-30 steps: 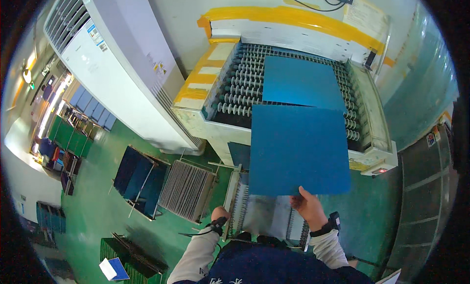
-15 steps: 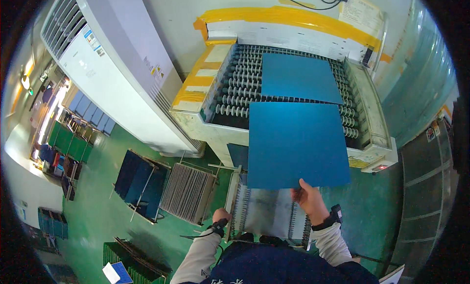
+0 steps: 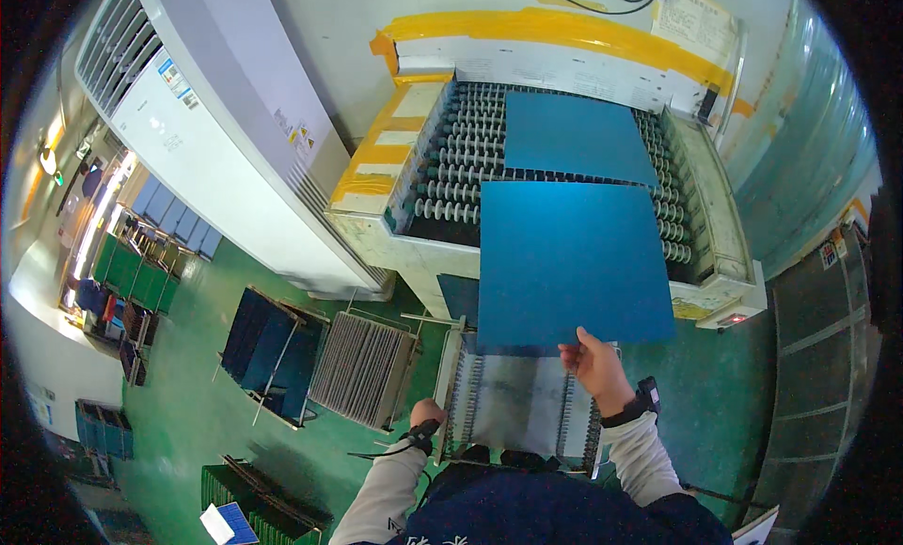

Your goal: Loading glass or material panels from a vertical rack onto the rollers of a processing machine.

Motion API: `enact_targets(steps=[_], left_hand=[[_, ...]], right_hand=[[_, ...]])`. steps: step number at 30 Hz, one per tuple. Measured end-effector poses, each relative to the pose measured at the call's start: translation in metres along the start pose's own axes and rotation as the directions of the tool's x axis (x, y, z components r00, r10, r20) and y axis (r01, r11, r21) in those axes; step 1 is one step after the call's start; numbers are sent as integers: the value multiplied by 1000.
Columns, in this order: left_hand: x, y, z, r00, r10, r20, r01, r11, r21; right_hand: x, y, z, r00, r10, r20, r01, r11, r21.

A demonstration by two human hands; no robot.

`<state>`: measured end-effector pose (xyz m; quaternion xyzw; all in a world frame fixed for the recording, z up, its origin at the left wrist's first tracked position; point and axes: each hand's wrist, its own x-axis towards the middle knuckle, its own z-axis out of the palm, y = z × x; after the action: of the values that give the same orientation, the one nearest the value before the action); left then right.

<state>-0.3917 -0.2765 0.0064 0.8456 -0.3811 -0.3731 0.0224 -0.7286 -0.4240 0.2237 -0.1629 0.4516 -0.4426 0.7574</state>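
Note:
My right hand (image 3: 596, 368) pinches the near edge of a square blue panel (image 3: 576, 263), thumb on top and fingers underneath. The panel's far part lies over the front of a roller conveyor (image 3: 450, 211). Another blue panel (image 3: 578, 136) rests flat on the rollers just beyond it, close to its far edge. Below the held panel stands a slotted rack (image 3: 517, 404) with toothed sides, right in front of my body. At the rack's left side my left hand (image 3: 428, 413) is closed on its edge, its fingertips hidden.
A tall white air conditioner (image 3: 226, 141) stands left of the conveyor. Left of my rack are a rack of grey ribbed plates (image 3: 362, 371) and a rack of dark blue panels (image 3: 268, 352). Green panels (image 3: 249, 498) stand at the lower left. A grey metal cabinet (image 3: 818, 376) is on the right.
My right hand has moved the near blue panel forward, farther over the rollers. The far panel has shifted slightly away too. My left hand stays at the rack.

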Motion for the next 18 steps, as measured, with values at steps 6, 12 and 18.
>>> enact_targets(steps=[6,12,18], left_hand=[[54,-45,37,983,170,64,-182,934,309],[51,-56,35,960,277,42,-280,935,219],[37,-33,25,991,132,5,-132,991,12]], right_hand=[[2,-14,16,1000,-10,9,10,1000,-13],[23,-20,8,999,35,41,-34,999,-16],[31,-28,-2,998,26,54,-26,1000,2]])
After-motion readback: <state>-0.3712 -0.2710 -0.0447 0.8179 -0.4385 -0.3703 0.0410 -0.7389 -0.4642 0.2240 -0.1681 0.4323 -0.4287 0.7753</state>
